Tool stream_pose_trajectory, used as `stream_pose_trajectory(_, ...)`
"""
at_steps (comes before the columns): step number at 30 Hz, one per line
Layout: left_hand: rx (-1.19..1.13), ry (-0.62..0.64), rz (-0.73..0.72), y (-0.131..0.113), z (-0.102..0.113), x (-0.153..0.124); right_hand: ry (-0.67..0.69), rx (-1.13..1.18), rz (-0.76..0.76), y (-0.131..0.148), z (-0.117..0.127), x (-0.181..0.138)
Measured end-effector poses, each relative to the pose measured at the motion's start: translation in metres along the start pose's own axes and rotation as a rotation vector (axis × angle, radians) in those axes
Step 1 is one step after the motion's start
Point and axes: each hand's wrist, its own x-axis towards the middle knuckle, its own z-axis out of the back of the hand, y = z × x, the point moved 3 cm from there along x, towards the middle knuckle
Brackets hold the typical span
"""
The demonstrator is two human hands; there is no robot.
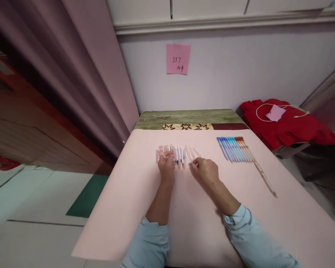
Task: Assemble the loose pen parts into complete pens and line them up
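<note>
My left hand (167, 165) is closed in a pinch above a row of pen parts, with a small clear piece at its fingertips that is too small to name. My right hand (206, 170) pinches the lower end of a slim white pen part (188, 158). Between the hands lie several white pen refills (182, 155) with dark tips. Pale clear pen barrels (160, 148) are lined up behind and under my left hand, partly hidden by it. Beyond my right fingers rest a few pale pinkish sticks (196, 152).
On the right, several pens (231, 149) lie side by side, shading from blue to brown. Two whitish pens (265, 178) slant toward the front. Pink paper (139, 193) covers the table. Red cloth (290, 128) with a white cable sits beyond the right edge; a curtain (100, 63) hangs left.
</note>
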Motion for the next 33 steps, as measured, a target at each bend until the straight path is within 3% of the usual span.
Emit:
stream_pose_trajectory(4,-0.151,0.199,0.112,-0.006,-0.012,-0.009,-0.004,-0.047,0.034,0.007,-0.016,-0.003)
stream_pose_trajectory(7,-0.207,0.278,0.173,-0.009,-0.016,-0.014,-0.018,-0.056,0.021,0.005,-0.018,-0.003)
stream_pose_trajectory(16,-0.265,0.334,0.235,-0.011,-0.014,-0.012,-0.04,-0.019,0.007,-0.001,-0.015,0.0)
stream_pose_trajectory(23,-0.139,0.382,0.195,-0.011,-0.015,-0.014,-0.076,0.01,0.021,-0.004,-0.016,0.001)
stream_pose_trajectory(27,-0.127,0.304,0.155,-0.011,-0.012,-0.009,-0.092,0.008,0.009,-0.008,-0.014,0.004)
stream_pose_trajectory(33,-0.198,0.115,0.085,-0.007,0.0,0.004,-0.008,-0.004,-0.035,-0.012,-0.006,0.006)
